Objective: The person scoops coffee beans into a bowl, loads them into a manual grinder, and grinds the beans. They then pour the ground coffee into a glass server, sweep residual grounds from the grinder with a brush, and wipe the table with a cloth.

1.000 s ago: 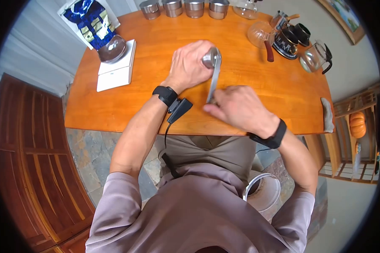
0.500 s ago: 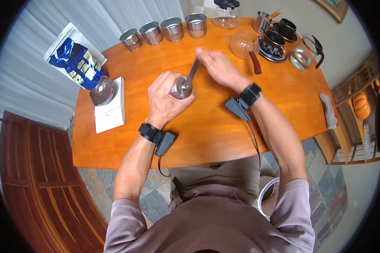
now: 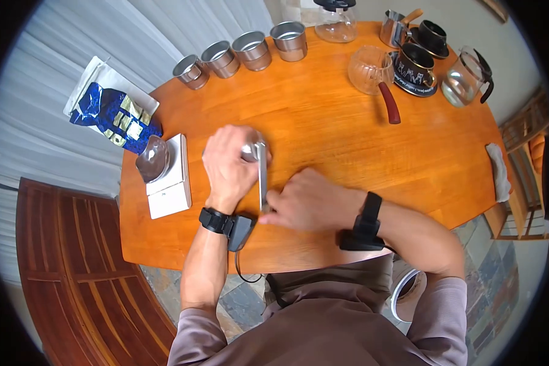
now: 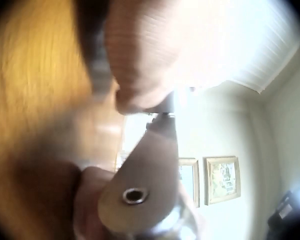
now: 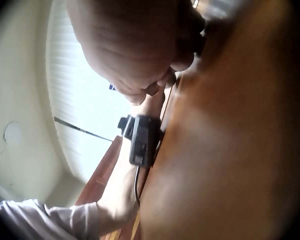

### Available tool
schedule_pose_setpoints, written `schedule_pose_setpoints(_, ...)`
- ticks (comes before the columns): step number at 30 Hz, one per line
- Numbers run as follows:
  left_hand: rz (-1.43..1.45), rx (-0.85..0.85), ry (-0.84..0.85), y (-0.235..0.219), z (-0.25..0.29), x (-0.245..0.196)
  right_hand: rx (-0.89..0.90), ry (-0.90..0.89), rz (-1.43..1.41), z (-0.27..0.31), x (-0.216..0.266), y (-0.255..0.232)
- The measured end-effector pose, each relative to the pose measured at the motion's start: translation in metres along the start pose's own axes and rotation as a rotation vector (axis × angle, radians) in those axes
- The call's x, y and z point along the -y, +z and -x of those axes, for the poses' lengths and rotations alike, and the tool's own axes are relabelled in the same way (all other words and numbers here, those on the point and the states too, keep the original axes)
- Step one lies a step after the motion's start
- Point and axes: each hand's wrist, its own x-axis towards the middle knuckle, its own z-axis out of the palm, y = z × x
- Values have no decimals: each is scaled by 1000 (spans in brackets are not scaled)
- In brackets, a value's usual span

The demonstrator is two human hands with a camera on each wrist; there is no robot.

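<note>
In the head view the left hand (image 3: pixel 229 165) grips the round metal body of a hand grinder (image 3: pixel 250 150), fingers wrapped round it. A flat steel crank arm (image 3: pixel 262 178) runs from its top toward the person. At the crank's near end the right hand (image 3: pixel 305 201) has its fingers curled round the knob, which they mostly hide. The left wrist view shows the crank arm (image 4: pixel 145 180) close up, with a hole near its wide end and a hand at its far end. In the right wrist view the curled right hand (image 5: pixel 130 45) hides the grinder.
Four steel cups, several in a row, (image 3: pixel 252 50) stand at the back left. A blue and white bag (image 3: pixel 119 116) and a glass bowl (image 3: pixel 154 160) are by a white scale (image 3: pixel 169 198). Glass pots (image 3: pixel 371 70) and black cups (image 3: pixel 416 64) stand back right; a grey cloth (image 3: pixel 499 172) lies at the right edge.
Since half a second ago the right hand has swung the crank from the far side round to the near side. The left hand keeps its grip on the body. The head view has shifted.
</note>
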Motion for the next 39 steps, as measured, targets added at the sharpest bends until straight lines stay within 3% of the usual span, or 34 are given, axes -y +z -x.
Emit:
schedule_pose_setpoints(1,-165,109,144,-1,0,-5,-6,4,0,0,2,0)
schedule_pose_setpoints(4,-190,132,173,2,2,-15,25,-42,-42,0,7,-2)
schedule_pose_setpoints(6,-193,145,220,2,-1,-18,-197,-157,-96,-2,6,-3)
schedule_pose_setpoints(7,-191,155,221,2,0,-18,-201,-151,-102,-3,6,-3)
schedule_pose_setpoints(9,-172,173,231,3,-1,-17,-371,-182,-187,-7,6,-5)
schedule_pose_setpoints(13,-191,184,245,7,2,-12,-324,-91,-163,-7,9,-14)
schedule_pose_setpoints(16,-133,224,250,2,-1,-16,-429,-73,-216,-9,9,-20)
schedule_pose_setpoints(19,-77,160,238,4,2,-19,-569,3,-238,-12,1,-32)
schedule_pose_setpoints(21,-130,137,293,6,1,-23,-603,249,-361,-8,-12,-41)
schedule_pose_setpoints(22,-130,145,283,6,0,-26,-603,250,-358,-6,-24,-38)
schedule_pose_setpoints(25,-110,158,288,6,2,-32,-523,359,-271,1,-54,-22)
schedule_pose_setpoints(28,-83,154,313,5,1,-33,-425,482,-446,-2,-57,-22)
schedule_pose_setpoints(30,-72,167,316,4,4,-33,-651,555,-645,-3,-55,-14)
schedule_pose_setpoints(34,-40,179,324,1,4,-34,-788,517,-520,-2,-50,-18)
schedule_pose_setpoints(36,-36,189,315,0,4,-34,-903,317,-369,-3,-39,-29)
schedule_pose_setpoints(37,-29,188,318,0,4,-34,-900,318,-370,-3,-38,-32)
schedule_pose_setpoints(39,-19,185,318,0,4,-34,-803,160,-94,-1,-40,-37)
